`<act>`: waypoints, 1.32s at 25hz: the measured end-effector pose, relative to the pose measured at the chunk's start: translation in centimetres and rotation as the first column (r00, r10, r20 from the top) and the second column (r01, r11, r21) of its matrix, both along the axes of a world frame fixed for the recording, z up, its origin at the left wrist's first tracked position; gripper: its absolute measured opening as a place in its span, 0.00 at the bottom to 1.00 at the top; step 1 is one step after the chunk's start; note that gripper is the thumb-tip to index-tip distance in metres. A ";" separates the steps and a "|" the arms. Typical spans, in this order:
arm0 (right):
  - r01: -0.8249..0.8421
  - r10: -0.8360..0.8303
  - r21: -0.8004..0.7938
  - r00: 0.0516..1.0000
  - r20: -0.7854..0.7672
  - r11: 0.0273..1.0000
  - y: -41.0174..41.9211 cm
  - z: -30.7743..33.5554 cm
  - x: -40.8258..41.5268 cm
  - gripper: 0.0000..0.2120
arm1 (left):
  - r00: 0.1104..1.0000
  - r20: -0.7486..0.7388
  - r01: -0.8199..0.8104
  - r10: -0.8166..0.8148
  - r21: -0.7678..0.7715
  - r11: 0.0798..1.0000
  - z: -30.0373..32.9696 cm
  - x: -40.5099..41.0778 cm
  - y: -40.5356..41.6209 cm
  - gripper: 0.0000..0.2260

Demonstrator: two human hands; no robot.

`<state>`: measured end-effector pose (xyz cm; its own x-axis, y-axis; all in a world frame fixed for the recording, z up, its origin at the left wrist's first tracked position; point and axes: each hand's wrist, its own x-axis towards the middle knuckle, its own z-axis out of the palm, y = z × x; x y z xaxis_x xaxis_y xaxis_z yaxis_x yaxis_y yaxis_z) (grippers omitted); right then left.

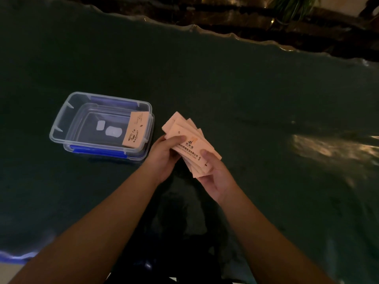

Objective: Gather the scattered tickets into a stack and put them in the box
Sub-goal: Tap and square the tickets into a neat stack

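Both hands hold a fanned bunch of pale orange tickets [189, 141] above the dark table, just right of the box. My left hand [164, 158] grips the bunch from the left with the thumb on top. My right hand [215, 175] supports it from below and right, thumb pressed on the top ticket. The clear plastic box [61, 119] with blue clips stands open at the left. One ticket [135, 129] leans inside the box against its right wall.
The dark green table [246, 89] has a wavy far edge, with dark wooden furniture and a plant [291, 7] beyond. A glare patch shines at the right. Something blue and white [14, 258] shows at the near left edge.
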<state>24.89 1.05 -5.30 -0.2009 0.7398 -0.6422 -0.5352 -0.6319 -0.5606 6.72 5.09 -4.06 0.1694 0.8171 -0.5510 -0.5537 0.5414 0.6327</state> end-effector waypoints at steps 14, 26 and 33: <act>-0.565 0.359 0.212 0.727 0.585 0.797 0.3 -1.2 2.3 0.45 | 0.706 -0.640 0.582 -0.304 0.280 0.763 -0.5 -0.3 -2.2 0.42; -0.655 0.291 0.226 0.582 0.759 0.721 -1.1 -1.4 0.3 0.59 | 0.553 -0.768 0.727 -0.323 0.256 0.637 -2.2 -1.2 -2.5 0.59; -0.617 0.276 0.208 0.594 0.756 0.759 -1.0 -2.1 -0.6 0.54 | 0.630 -0.717 0.628 -0.298 0.244 0.739 -3.7 -1.2 -3.4 0.56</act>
<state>24.33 0.09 -7.41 -0.2442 0.8848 -0.3968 0.3617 -0.2966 -0.8839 5.54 1.67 -7.77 0.3683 0.8861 -0.2815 0.2800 0.1830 0.9424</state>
